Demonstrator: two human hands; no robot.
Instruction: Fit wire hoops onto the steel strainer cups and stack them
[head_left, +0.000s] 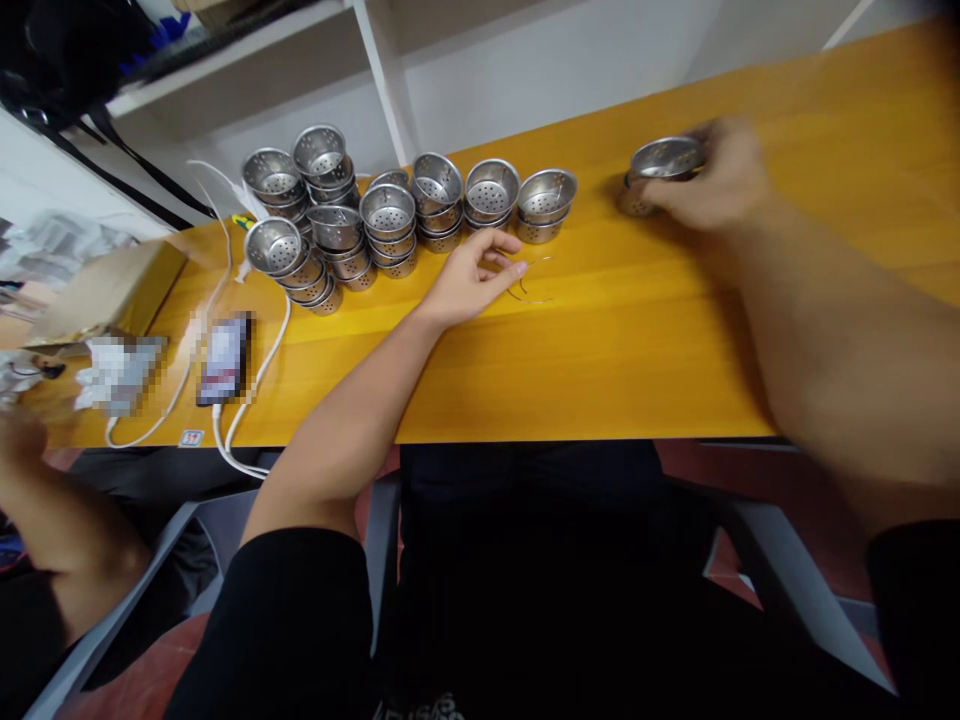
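My right hand (pixel 712 180), smeared by motion, is closed around a small perforated steel cup (pixel 664 160) that sits on top of another cup at the far right of the yellow table (pixel 600 360). My left hand (pixel 472 275) rests on the table with its fingers loosely spread, fingertips touching a thin wire loop (pixel 529 285). Just beyond the left hand stand several stacks of the same steel cups (pixel 390 215).
A phone (pixel 223 358) with a white cable (pixel 247 400) lies at the left of the table, beside a cardboard box (pixel 105 290). Another person's arm (pixel 67 540) shows at the lower left. White shelving (pixel 375 60) stands behind the table.
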